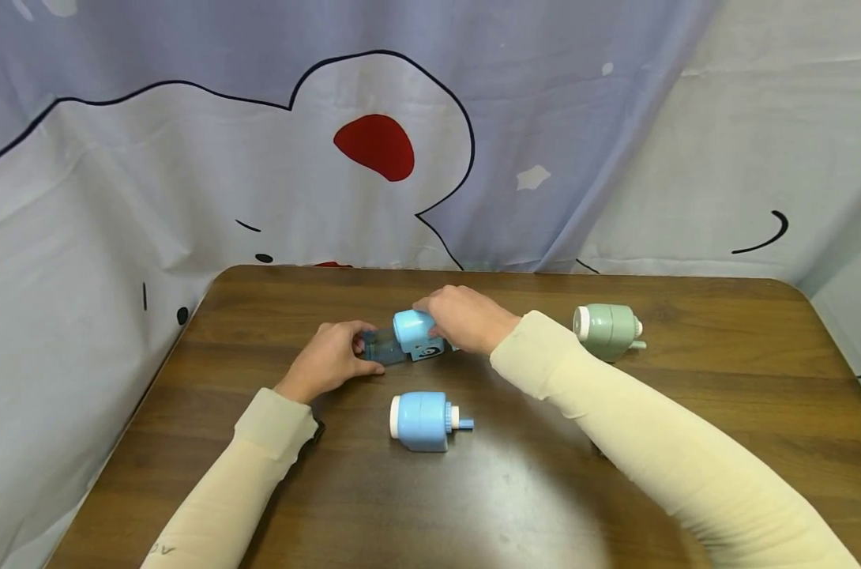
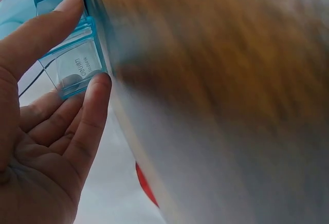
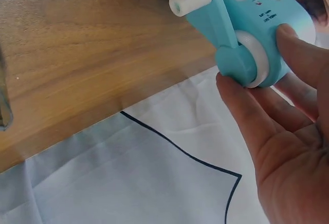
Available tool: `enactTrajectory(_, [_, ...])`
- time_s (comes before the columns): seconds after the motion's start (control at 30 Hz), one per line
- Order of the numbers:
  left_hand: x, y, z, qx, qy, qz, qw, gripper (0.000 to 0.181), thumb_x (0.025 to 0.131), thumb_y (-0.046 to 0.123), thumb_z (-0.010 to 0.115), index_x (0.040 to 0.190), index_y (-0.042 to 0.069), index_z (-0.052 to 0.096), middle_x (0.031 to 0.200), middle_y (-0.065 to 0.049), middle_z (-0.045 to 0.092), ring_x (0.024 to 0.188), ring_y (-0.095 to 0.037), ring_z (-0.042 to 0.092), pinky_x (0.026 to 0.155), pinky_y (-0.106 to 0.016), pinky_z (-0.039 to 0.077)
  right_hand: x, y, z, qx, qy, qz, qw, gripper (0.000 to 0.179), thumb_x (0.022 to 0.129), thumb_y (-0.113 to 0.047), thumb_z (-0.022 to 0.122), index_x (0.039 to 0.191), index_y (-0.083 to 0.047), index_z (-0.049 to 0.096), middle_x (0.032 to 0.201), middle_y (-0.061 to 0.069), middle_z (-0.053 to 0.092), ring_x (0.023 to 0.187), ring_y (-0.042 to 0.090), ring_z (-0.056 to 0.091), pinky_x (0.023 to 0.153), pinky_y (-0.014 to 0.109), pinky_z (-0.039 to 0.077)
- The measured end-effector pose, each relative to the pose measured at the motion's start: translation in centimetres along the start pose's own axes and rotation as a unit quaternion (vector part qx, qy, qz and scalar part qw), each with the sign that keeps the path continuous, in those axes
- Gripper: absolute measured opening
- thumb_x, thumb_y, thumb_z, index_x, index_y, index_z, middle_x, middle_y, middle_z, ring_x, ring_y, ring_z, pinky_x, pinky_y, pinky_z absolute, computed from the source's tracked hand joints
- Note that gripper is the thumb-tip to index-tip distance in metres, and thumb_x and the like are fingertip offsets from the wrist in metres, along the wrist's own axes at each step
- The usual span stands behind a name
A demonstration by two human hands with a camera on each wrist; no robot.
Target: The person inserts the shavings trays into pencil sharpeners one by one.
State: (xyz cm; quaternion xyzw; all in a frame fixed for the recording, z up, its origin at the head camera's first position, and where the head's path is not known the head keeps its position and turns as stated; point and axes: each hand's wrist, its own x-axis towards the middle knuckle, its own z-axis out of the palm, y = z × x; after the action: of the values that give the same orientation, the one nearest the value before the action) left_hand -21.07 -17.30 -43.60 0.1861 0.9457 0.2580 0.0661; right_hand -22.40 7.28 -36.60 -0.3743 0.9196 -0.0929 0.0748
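A light-blue crank pencil sharpener (image 1: 418, 332) with a printed panda-like picture lies toward the back of the table. My right hand (image 1: 466, 318) grips its body; in the right wrist view the thumb presses one side, near the crank handle (image 3: 191, 0). Between the thumb and fingers of my left hand (image 1: 333, 356) is the sharpener's clear blue shavings drawer (image 1: 384, 348). Seen from the left wrist, the drawer (image 2: 77, 64) sticks out of the body and its small printed lettering shows. The two hands face each other across the sharpener.
Nearer the front lies a second blue sharpener (image 1: 422, 421), its crank pointing right. A green sharpener (image 1: 608, 328) lies to the right, beyond the right sleeve. A small dark object (image 1: 320, 430) peeks out beside the left cuff. A printed curtain (image 1: 260, 174) hangs behind the table.
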Motion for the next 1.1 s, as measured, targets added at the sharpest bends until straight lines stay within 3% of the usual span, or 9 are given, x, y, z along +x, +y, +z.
enactTrajectory(0.5, [0.3,0.5,0.3,0.011,0.004,0.005,0.9999,0.063,0.073,0.028,0.093,0.121,-0.003,0.067,0.081,-0.002,0.062,0.072,-0.014,0.056,0.065,-0.030,0.050,0.2,-0.4,-0.2,-0.009,0.000,0.012,0.9999,0.030,0.090,-0.013,0.077,0.119,-0.005,0.070,0.100,0.008,0.073,0.084,0.019,0.067,0.078,0.032,0.055])
enactTrajectory(1.1, [0.8,1.8,1.0,0.004,0.005,0.006,1.0000,0.060,0.072,0.026,0.093,0.119,-0.003,0.067,0.081,-0.004,0.061,0.072,-0.015,0.055,0.063,-0.028,0.048,0.3,-0.4,-0.2,-0.007,-0.001,0.015,0.9999,0.030,0.089,-0.013,0.078,0.117,-0.004,0.071,0.103,0.009,0.073,0.087,0.021,0.069,0.082,0.033,0.056])
